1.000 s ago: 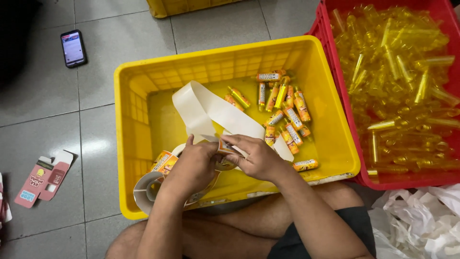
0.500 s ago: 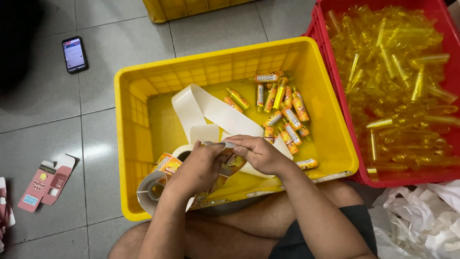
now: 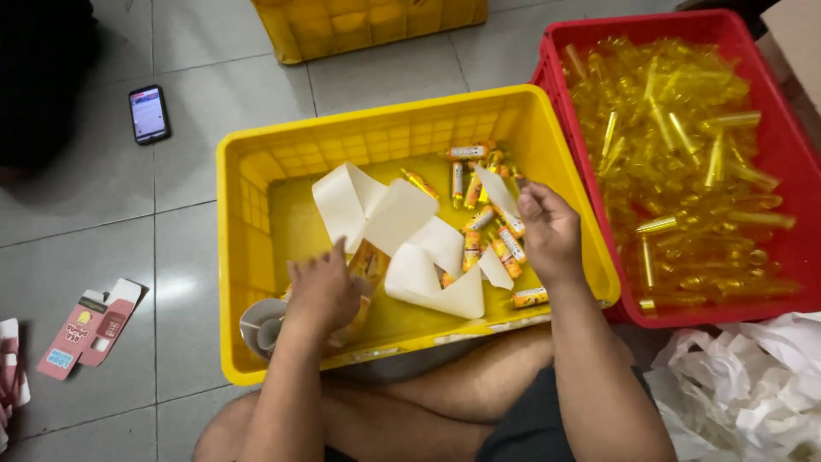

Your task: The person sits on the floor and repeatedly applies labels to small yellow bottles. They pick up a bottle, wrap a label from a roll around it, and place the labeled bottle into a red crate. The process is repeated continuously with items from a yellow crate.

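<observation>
Two hands have moved apart: the right hand (image 3: 549, 231) now pinches the white backing strip (image 3: 410, 248) end, pulled toward the labelled tubes (image 3: 487, 214); the left hand (image 3: 325, 291) fingers close on the label roll (image 3: 363, 269) in the yellow crate (image 3: 248, 257)

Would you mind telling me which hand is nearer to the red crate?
Right. The right hand is over the yellow crate's right side, close to the red crate; the left hand is far off on the roll.
</observation>
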